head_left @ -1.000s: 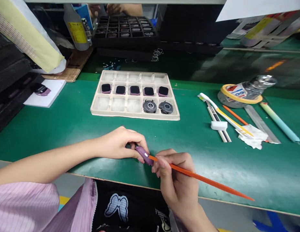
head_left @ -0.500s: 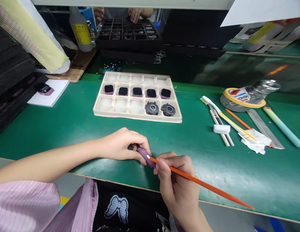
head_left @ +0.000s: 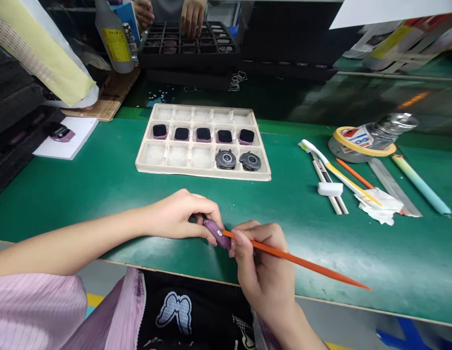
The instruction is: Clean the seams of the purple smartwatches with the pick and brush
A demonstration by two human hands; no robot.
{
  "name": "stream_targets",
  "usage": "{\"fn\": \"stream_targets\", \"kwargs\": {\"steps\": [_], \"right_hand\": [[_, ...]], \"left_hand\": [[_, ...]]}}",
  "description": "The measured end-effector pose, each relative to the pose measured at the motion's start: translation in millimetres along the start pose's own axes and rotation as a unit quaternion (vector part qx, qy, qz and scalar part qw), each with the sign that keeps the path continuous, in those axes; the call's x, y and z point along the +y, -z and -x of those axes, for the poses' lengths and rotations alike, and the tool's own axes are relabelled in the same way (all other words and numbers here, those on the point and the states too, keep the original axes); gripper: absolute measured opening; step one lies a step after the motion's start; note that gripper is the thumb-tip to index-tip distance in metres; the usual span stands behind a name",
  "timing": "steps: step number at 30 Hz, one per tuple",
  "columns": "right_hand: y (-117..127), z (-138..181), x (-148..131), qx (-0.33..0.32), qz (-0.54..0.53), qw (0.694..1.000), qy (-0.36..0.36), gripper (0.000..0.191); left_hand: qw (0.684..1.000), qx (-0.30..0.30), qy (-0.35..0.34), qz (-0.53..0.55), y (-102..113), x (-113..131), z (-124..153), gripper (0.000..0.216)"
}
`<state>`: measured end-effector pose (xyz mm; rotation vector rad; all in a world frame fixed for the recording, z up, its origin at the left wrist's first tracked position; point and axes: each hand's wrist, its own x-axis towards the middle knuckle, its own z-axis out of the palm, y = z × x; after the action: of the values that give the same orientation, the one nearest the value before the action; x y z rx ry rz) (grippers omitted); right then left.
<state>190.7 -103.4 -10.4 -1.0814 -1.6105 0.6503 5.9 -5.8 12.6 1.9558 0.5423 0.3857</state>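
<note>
My left hand [head_left: 184, 214] pinches a small purple smartwatch case [head_left: 213, 231] between thumb and fingers above the green table's front part. The case is tilted, and a white oval spot shows on its side. My right hand [head_left: 264, 262] grips an orange plastic spudger [head_left: 306, 264] like a pen. One tip of it meets the case beside the white spot; the long pointed end sticks out to the right. Fingers of my right hand are close against the case's lower end. Beyond both hands lies a cream plastic tray [head_left: 167, 169] holding several purple smartwatches [head_left: 203, 134] and two round dark watches [head_left: 226, 159].
To the right lie a toothbrush [head_left: 321, 154], a white block [head_left: 330, 189], crumpled tissue [head_left: 381, 206], a metal ruler [head_left: 393, 187] and a bottle with yellow tape [head_left: 375, 138]. A watch [head_left: 61, 132] rests on white paper at left. Across, a person's hand [head_left: 193, 17] reaches into a black tray.
The spudger's free end has swung up, so it lies flatter, its tip still at the watch case. The view has shifted slightly. The other person's hand has moved left over the black tray.
</note>
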Motion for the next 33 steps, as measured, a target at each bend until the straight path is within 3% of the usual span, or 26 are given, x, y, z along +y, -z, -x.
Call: {"fn": "stream_targets", "kwargs": {"steps": [16,33], "right_hand": [[0.4,0.6,-1.6,-0.003,0.041,0.999,0.028,0.019],[0.5,-3.2,0.5,-0.002,0.002,1.000,0.013,0.020]], "left_hand": [[1.000,0.001,0.002,0.000,-0.5,0.6,0.1,0.007],[1.000,0.002,0.006,0.007,-0.7,2.5,-0.4,0.007]]}}
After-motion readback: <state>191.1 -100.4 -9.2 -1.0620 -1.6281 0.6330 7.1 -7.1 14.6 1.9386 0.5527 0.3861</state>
